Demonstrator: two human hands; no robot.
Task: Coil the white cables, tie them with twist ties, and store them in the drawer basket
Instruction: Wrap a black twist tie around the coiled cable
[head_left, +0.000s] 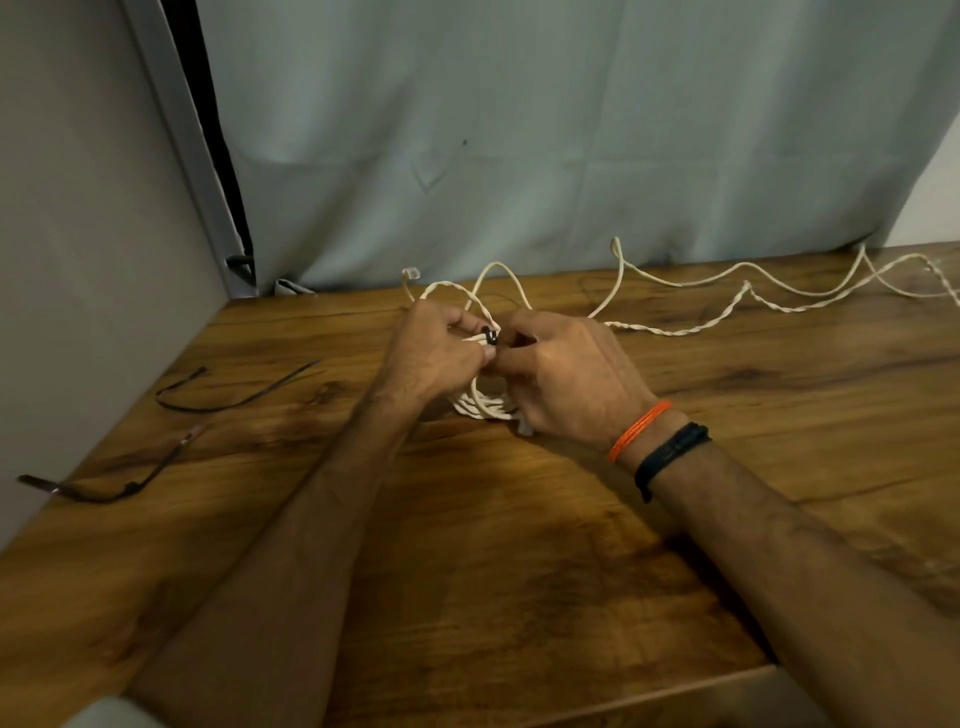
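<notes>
A coiled white cable sits upright on the wooden table between my hands. My left hand and my right hand both pinch a black twist tie wrapped round the top of the coil. Loose loops of the same cable rise behind my hands, ending in a plug. A second white cable, partly twisted, trails uncoiled across the table to the right edge.
Two spare black twist ties lie on the table's left side, one nearer the middle, the other by the left wall. A grey-green curtain hangs behind the table. The table's front edge shows at lower right.
</notes>
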